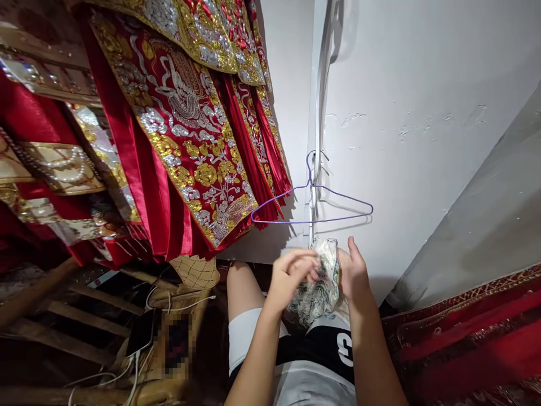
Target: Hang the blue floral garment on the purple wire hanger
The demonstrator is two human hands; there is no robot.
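Observation:
A crumpled white cloth with a green-blue pattern (315,301) is bunched up above my lap. My left hand (291,276) is in front of its left side, fingers curled and slightly blurred; what they pinch, if anything, does not show clearly. On the right, my right hand (354,272) grips the cloth's upright edge, its thumb sticking up and its other fingers mostly hidden behind the fabric. Just above both hands, a purple wire hanger (313,221) hangs bare in front of the white wall.
Red costumes with gold and silver embroidery (198,129) hang on the left. Below them, a wooden rack (93,299) bears a phone (141,332) and white cables (181,309). A white strap (320,84) runs down the wall (422,73). Red fabric (473,344) lies at lower right.

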